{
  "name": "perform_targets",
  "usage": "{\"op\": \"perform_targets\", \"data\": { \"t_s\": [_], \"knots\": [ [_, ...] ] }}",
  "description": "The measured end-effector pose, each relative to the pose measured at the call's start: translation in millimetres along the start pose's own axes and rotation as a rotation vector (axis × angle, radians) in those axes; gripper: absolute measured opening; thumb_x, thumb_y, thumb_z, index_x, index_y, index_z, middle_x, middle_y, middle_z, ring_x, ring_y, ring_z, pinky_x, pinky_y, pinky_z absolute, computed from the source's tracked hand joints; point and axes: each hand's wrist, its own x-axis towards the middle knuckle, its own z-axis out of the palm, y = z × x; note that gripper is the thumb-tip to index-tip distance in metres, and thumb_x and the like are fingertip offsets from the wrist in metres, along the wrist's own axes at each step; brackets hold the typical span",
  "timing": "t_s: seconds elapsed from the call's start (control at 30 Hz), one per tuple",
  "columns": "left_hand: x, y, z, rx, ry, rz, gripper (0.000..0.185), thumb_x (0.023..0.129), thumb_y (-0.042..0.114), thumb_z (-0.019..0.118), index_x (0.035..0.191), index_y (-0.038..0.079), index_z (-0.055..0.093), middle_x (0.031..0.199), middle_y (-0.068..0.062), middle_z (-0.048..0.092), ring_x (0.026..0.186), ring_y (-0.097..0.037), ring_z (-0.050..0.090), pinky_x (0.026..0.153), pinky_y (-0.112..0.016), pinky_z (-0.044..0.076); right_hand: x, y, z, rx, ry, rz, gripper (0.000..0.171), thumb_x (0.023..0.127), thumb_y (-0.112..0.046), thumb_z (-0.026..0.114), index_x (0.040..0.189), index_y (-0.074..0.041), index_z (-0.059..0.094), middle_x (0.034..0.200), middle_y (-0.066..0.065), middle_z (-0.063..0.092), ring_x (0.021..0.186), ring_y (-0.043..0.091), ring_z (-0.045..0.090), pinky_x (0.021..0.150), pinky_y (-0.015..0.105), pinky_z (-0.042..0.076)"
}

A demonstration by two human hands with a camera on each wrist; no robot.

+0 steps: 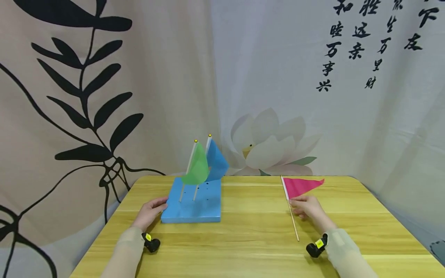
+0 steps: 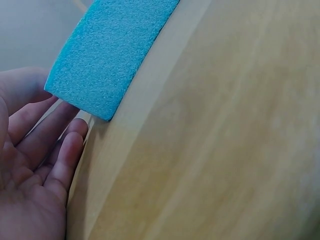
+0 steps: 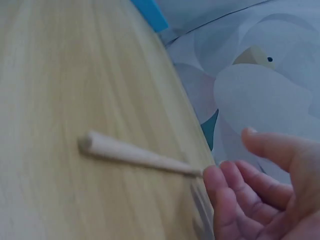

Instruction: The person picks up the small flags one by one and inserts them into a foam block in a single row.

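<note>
My left hand (image 1: 151,213) is at the left side of a blue foam board (image 1: 194,214), fingertips against its edge. In the left wrist view, the fingers reach loosely to the corner of the foam board (image 2: 107,60), thumb along its upper edge. Two flags on sticks stand upright in the board, a green one (image 1: 197,166) and a blue one (image 1: 216,162) behind it. At the right, my right hand (image 1: 309,210) reaches over the stick of a pink pennant flag (image 1: 300,187). The right wrist view shows the flag stick (image 3: 137,156) running to the fingertips, the thumb apart from the fingers.
A wooden table (image 1: 257,239) bears the board and flags. Several small holes show in the board's top behind the sticks. Beyond the table hangs a pale curtain (image 1: 174,77) with black leaves, a lotus and writing. Each wrist wears a small black camera (image 1: 152,244).
</note>
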Motion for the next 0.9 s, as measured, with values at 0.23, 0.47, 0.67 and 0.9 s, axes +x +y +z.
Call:
{"op": "perform_targets", "data": {
  "t_s": [0.23, 0.47, 0.67, 0.9],
  "knots": [
    [2.1, -4.0, 0.6, -0.003, -0.015, 0.008, 0.049, 0.099, 0.021, 0.058, 0.143, 0.001, 0.047, 0.143, -0.02, 0.045, 0.129, -0.036, 0.045, 0.107, -0.047, 0.04, 2, 13, -4, -0.149, 0.038, 0.009, 0.033, 0.088, -0.015, 0.07, 0.107, 0.012, 0.065, 0.077, 0.008, 0.067, 0.061, 0.016, 0.062, 0.051, 0.028, 0.054],
    [0.7, -2.2, 0.8, 0.006, -0.004, 0.012, 0.048, 0.1, 0.02, 0.057, 0.143, 0.001, 0.047, 0.144, -0.02, 0.045, 0.13, -0.036, 0.044, 0.108, -0.047, 0.039, 9, 19, -3, -0.214, 0.073, 0.002, 0.028, 0.083, -0.019, 0.076, 0.095, 0.005, 0.07, 0.072, 0.005, 0.064, 0.056, 0.013, 0.058, 0.049, 0.029, 0.056],
    [0.2, -1.0, 1.5, 0.016, -0.002, 0.007, 0.049, 0.1, 0.021, 0.058, 0.142, 0.0, 0.047, 0.144, -0.021, 0.045, 0.129, -0.036, 0.045, 0.107, -0.046, 0.04, 11, 20, -2, -0.235, 0.07, -0.004, 0.025, 0.082, -0.022, 0.077, 0.085, 0.002, 0.069, 0.066, 0.005, 0.062, 0.051, 0.012, 0.054, 0.046, 0.027, 0.053],
    [1.7, -2.3, 2.7, 0.002, 0.003, -0.006, 0.047, 0.099, 0.019, 0.058, 0.141, 0.001, 0.049, 0.143, -0.02, 0.046, 0.129, -0.036, 0.045, 0.107, -0.046, 0.039, 11, 17, 3, -0.361, 0.068, -0.053, 0.033, 0.078, -0.025, 0.081, 0.063, -0.006, 0.059, 0.048, 0.0, 0.045, 0.041, 0.011, 0.043, 0.038, 0.022, 0.044]
  ]
}}
